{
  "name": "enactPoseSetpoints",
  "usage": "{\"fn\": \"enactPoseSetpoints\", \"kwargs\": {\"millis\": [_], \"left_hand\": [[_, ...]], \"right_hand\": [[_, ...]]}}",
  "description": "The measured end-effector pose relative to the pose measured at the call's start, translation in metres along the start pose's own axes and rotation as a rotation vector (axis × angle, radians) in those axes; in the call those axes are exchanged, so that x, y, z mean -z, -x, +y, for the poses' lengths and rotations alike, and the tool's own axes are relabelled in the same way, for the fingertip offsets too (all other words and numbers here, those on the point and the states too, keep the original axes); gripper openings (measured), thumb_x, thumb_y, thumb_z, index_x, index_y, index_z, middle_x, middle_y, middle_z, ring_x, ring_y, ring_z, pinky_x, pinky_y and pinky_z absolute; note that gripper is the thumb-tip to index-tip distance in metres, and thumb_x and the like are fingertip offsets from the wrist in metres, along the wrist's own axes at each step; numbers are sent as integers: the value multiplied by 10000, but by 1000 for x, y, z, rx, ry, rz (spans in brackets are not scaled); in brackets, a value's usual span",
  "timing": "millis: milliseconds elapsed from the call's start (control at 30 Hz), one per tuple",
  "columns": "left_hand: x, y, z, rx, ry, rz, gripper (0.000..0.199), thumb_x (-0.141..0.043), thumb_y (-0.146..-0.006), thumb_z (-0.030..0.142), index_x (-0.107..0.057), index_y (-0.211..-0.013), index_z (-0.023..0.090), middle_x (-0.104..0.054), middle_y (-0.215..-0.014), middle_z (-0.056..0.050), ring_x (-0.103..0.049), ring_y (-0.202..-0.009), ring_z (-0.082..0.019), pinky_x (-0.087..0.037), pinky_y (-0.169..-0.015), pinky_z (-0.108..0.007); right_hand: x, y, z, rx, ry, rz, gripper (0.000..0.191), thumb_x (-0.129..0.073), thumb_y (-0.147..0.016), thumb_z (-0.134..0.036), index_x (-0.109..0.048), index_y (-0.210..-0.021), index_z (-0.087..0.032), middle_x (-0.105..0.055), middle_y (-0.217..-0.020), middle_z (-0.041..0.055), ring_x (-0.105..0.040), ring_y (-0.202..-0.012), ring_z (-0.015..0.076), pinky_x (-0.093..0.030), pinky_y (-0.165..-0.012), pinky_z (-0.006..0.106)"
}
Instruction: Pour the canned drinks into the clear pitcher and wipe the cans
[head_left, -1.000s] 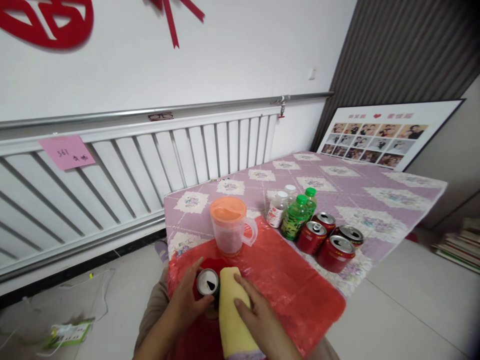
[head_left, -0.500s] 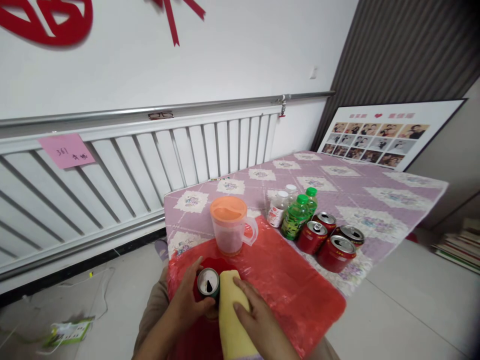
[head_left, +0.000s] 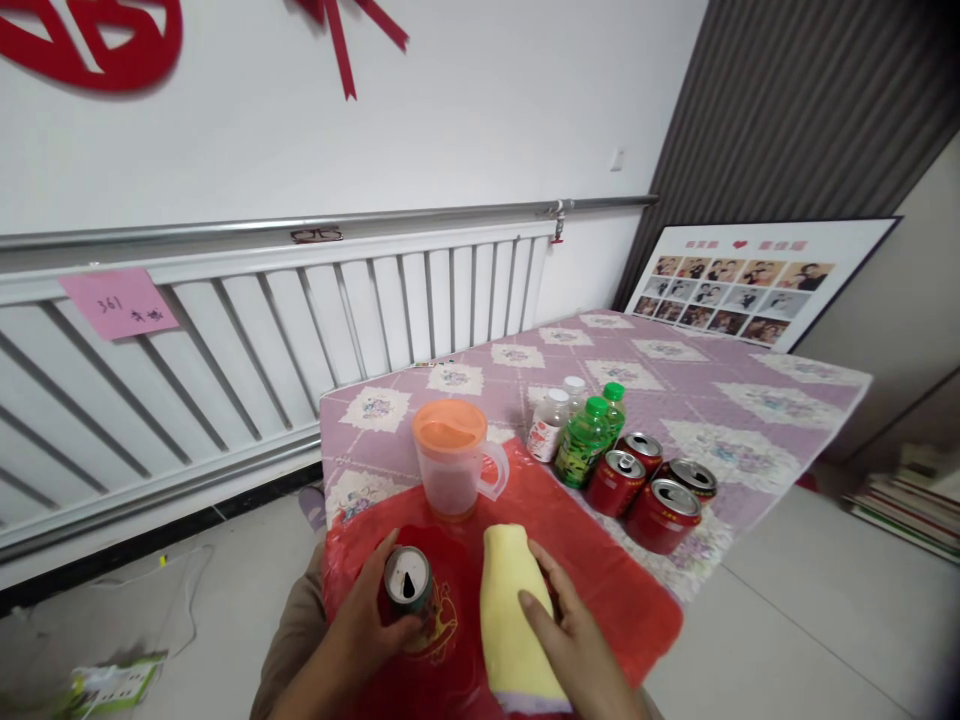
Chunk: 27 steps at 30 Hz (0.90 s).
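Observation:
My left hand (head_left: 367, 622) is wrapped round a dark green can (head_left: 409, 582), which stands upright and opened over a red tray (head_left: 457, 570) with a gold pattern. In my right hand (head_left: 566, 625) is a yellow cloth-like bundle (head_left: 512, 610) with a pale purple lower edge, gripped from its right side. A gap separates can and bundle. Behind them stands a clear pitcher (head_left: 448, 480) with an orange lid, its handle to the right. Under all this lies a red plastic sheet (head_left: 600, 570).
Right of the pitcher stand bottles with white caps (head_left: 547, 428) and green caps (head_left: 581, 445), beside several red cans (head_left: 664, 518). A flowered cloth (head_left: 675, 385) covers the table. A radiator (head_left: 360, 320) runs behind; a photo board (head_left: 757, 280) leans at back right.
My right hand and the yellow bundle have moved right, away from the can, showing more of the tray. The can and my left hand have shifted slightly left in view.

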<state>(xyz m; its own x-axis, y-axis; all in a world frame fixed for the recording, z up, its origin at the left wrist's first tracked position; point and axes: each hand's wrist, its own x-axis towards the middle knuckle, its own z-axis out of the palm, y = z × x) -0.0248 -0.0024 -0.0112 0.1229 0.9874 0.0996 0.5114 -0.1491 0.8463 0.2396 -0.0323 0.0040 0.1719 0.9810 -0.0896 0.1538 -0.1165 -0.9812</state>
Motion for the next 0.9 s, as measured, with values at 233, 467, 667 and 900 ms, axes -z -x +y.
{"fn": "enactPoseSetpoints", "kwargs": {"millis": [233,467,667,900], "left_hand": [[-9,3,-8,-5,-22,19,831,-662,-605,124,-400,-1390,202,-531,-1387,-113,-477,-1292,-321,-365,-1096,-515],[-12,1,-16,3,-39,69,697,-679,-619,192,-511,-1295,204,-618,-1292,-97,-550,-1218,-331,-426,-1057,-516],[-3,-1,-10,-16,-127,82,638,-686,-577,208,-567,-1204,221,-673,-1209,-78,-605,-1144,-345,-476,-1016,-508],[9,-1,4,-49,-133,116,622,-722,-575,285,-582,-1180,247,-684,-1178,-71,-623,-1102,-370,-511,-968,-515]], "right_hand": [[21,-7,35,65,278,24,560,-556,-744,-378,-581,-1263,-170,-556,-1368,117,-484,-1289,266,-339,-1112,433],[20,1,43,100,423,58,510,-509,-797,-308,-578,-1292,-202,-568,-1361,68,-516,-1262,240,-371,-1106,417],[23,3,40,92,417,33,526,-508,-834,-351,-549,-1317,-149,-537,-1390,92,-486,-1290,241,-352,-1122,391],[21,12,18,196,372,203,467,-527,-861,-389,-563,-1296,-223,-537,-1384,79,-474,-1292,261,-359,-1115,399]]}}
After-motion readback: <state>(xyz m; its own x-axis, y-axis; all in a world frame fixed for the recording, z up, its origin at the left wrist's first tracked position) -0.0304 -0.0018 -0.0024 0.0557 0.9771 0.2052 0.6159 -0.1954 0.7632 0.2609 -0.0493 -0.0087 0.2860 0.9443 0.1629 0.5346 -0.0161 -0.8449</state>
